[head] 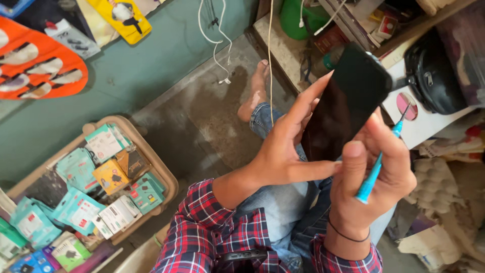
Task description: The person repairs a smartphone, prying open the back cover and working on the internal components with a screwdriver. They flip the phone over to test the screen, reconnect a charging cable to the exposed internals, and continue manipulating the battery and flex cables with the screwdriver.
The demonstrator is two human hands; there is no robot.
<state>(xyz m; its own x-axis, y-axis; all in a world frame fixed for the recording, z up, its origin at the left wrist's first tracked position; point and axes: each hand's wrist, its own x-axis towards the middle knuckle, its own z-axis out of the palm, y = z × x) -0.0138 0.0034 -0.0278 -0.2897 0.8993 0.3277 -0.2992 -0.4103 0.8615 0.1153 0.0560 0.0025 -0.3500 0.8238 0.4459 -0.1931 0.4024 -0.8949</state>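
1. The person sits with knees drawn up, in blue jeans and a red plaid shirt, and holds a black phone (348, 103) above the lap, its dark glass face towards the camera and its top end tilted up and to the right.
2. The left hand (285, 151) grips the phone from its left side: the index finger lies stretched along the left edge, the thumb reaches across under the lower end, and the other fingers are curled behind it, out of sight.
3. The right hand (371, 172) meets the phone at its lower right corner. Its thumb points up, tip touching or just beside the bottom edge of the glass.
4. The right fingers are closed narrowly around a blue screwdriver (378, 167), whose handle runs across the palm and whose thin metal shaft sticks up past the fingertips, just to the right of the phone and apart from it.
5. A thin black band circles the right wrist.
6. One bare foot (255, 91) rests on the grey concrete floor, well beyond the hands.
7. To the left on the floor stands a beige tray (164, 172) full of small teal, yellow and white accessory packets.
8. White cables (217, 45) hang against the teal wall at the top.
9. At upper right, a black bag (434, 76) lies on a white box, near the screwdriver's tip in the view.
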